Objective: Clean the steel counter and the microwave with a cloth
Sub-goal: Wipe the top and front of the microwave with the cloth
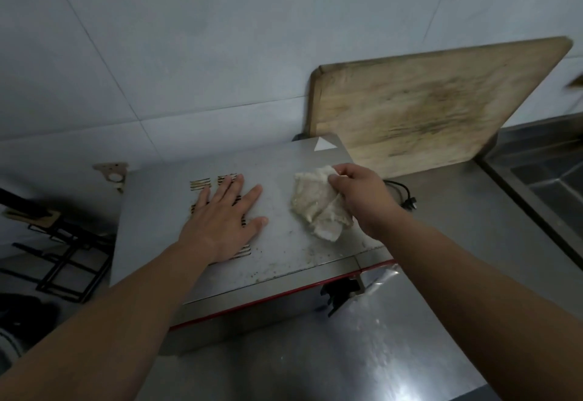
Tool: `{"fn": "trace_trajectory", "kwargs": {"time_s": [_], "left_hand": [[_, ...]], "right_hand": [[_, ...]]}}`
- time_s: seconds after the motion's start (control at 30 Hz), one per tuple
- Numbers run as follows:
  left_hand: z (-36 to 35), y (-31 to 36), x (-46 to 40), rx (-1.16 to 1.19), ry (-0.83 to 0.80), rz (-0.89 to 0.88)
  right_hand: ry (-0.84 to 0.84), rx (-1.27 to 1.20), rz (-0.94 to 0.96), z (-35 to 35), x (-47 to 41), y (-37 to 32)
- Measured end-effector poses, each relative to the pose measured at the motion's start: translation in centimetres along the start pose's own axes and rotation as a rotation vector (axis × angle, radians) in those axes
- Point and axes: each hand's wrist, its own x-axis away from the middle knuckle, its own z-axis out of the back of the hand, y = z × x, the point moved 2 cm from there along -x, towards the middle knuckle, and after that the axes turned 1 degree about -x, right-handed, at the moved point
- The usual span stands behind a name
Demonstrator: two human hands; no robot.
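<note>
Right hand [356, 198] gripping cloth [318, 208]

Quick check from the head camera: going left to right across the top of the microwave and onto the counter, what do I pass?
Vent slots → left hand, flat on the microwave top → cloth → right hand, gripping the cloth → black power plug → steel counter → sink.
</note>
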Motion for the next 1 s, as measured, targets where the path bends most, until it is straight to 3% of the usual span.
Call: {"fn": "trace_trajectory", "kwargs": {"time_s": [0.17, 0.2, 0.3, 0.33, 0.4, 0.57, 0.73, 0.83, 1.0], "left_hand": [[2.1, 0.3, -0.5, 0.203, -0.099, 0.054], [3.1, 0.6, -0.7, 0.367, -0.080, 0.106], [6.7, 2.7, -0.9, 1.256, 0.081, 0.329], [7.7, 3.8, -0.7, 1.452, 0.120, 0.382], [8.2, 5.8, -0.4, 1.535, 0.117, 0.449], [7.6, 8.7, 0.2, 1.851, -0.248, 0.662], [9.8, 10.9, 0.1, 2.092, -0.302, 0.576], [10.1, 12.1, 0.0, 2.068, -0.340, 0.538], [10.1, 11.3, -0.5, 2.045, -0.228, 0.567]], "right_hand": [[-0.102, -0.301, -0.159, 0.2, -0.4, -0.5], [-0.113, -0.342, -0.171, 0.2, -0.5, -0.6], [-0.130, -0.526, -0.196, 0.0, -0.9, -1.1], [-0.152, -0.600, -0.203, -0.1, -0.9, -1.3], [-0.212, -0.743, -0.197, -0.3, -1.0, -1.8], [-0.316, -0.959, -0.134, -0.5, -1.2, -2.7], [-0.420, -1.074, -0.065, -1.7, -1.3, -2.9], [-0.444, -1.096, -0.034, -2.2, -1.4, -3.2], [-0.384, -1.024, -0.039, -2.2, -1.3, -3.8]]}}
